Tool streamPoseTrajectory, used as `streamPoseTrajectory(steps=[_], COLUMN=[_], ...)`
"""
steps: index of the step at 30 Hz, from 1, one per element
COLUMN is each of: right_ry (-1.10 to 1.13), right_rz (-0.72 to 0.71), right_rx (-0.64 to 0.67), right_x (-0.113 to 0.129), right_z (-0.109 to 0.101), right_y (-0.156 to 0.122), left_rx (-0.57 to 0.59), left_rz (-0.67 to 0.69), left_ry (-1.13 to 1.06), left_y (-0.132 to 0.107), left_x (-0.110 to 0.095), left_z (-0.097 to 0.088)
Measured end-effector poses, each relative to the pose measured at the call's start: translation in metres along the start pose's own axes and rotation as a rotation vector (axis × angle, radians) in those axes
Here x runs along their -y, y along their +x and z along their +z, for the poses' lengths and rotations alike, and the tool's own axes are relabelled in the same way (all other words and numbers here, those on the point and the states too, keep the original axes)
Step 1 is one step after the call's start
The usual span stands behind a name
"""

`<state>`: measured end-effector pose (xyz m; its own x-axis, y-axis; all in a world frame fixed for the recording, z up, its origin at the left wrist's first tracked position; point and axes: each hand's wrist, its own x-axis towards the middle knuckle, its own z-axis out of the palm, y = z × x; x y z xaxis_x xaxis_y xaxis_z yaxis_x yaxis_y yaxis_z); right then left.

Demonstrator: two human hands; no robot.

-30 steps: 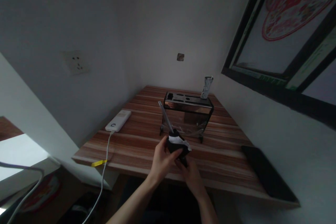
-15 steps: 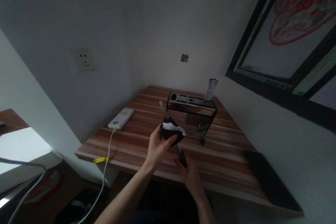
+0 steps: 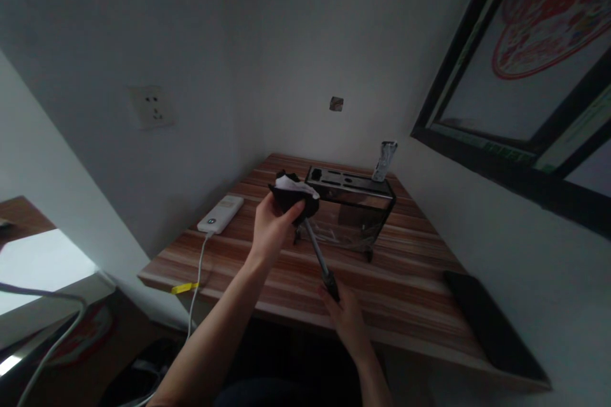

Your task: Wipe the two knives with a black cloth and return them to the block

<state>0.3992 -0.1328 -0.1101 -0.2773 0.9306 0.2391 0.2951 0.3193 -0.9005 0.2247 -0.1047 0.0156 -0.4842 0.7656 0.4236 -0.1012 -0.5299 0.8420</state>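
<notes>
My right hand (image 3: 347,315) grips the dark handle of a thin metal rod-like tool (image 3: 317,253) that slants up and to the left. My left hand (image 3: 272,229) is closed on a black and white cloth (image 3: 292,194) wrapped round the upper tip of that rod. Just behind the cloth stands a shiny black slotted holder (image 3: 351,208) on the wooden table (image 3: 410,292). The rod's tip is hidden inside the cloth.
A white power bank (image 3: 221,213) with a cable lies at the table's left. A crumpled silvery packet (image 3: 384,160) leans in the back corner. A dark flat slab (image 3: 487,324) lies at the right edge. A wall socket (image 3: 151,107) and a framed picture (image 3: 534,63) hang on the walls.
My left hand has slid the cloth up along the rod from near the handle to its tip. My right hand has stayed about where it was.
</notes>
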Motion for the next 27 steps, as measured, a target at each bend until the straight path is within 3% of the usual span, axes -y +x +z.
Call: streamPoseTrajectory(steps=[11,21,27], right_ry=[0.020,-0.001,0.008], right_rz=[0.021,-0.002,0.012], right_rx=[-0.002,-0.017,-0.048], right_x=[-0.004,-0.002,-0.004], right_z=[0.000,0.001,0.001], right_y=[0.000,0.002,0.001], left_rx=[0.013,0.041,0.078], left_rz=[0.124,0.074,-0.025], left_ry=[0.010,-0.014,0.018], left_y=[0.029,0.027,0.009], left_x=[-0.010,-0.001,0.009], left_z=[0.006,0.003,0.006])
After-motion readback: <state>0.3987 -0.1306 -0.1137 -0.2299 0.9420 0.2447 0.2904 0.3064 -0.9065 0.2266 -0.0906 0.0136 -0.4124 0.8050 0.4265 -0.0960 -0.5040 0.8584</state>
